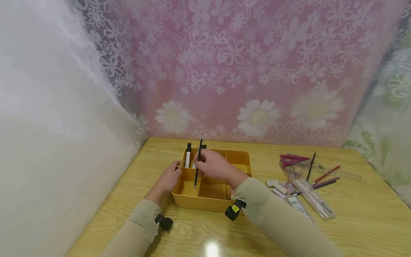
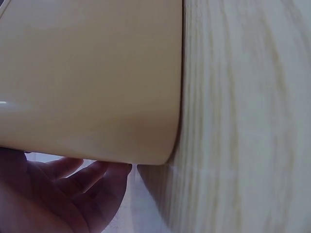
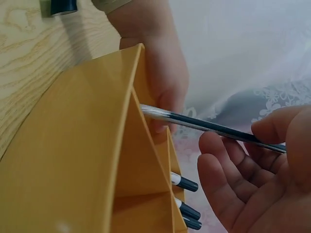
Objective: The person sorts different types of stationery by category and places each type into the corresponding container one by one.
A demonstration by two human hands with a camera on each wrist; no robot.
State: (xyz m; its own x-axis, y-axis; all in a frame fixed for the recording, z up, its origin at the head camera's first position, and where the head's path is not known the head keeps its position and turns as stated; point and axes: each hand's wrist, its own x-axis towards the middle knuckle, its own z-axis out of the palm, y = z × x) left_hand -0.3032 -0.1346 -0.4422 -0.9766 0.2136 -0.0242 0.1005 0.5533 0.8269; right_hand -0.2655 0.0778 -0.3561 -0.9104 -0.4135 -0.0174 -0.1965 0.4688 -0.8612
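Note:
On the table stands a yellow divided organizer box (image 1: 202, 203). My left hand (image 1: 168, 177) grips its left side near the rim; in the left wrist view the fingers (image 2: 92, 189) lie along the outer wall. Between thumb and fingers, my right hand (image 1: 213, 164) pinches a dark pencil (image 1: 199, 153) above the box. The pencil stands nearly upright, its silver-banded end down over the front left compartment. Whiteboard markers with black caps, including one white marker (image 1: 188, 157), stand in the back left compartment. In the right wrist view the black marker caps (image 3: 188, 183) poke out beyond a divider.
Right of the box lies a loose group of stationery: a pink set square (image 1: 292, 160), a clear ruler (image 1: 343, 174), several pencils, including a red pencil (image 1: 326, 175), white erasers (image 1: 278, 187), and a clear plastic case (image 1: 313, 198). Flowered curtains (image 1: 257, 71) hang behind the table.

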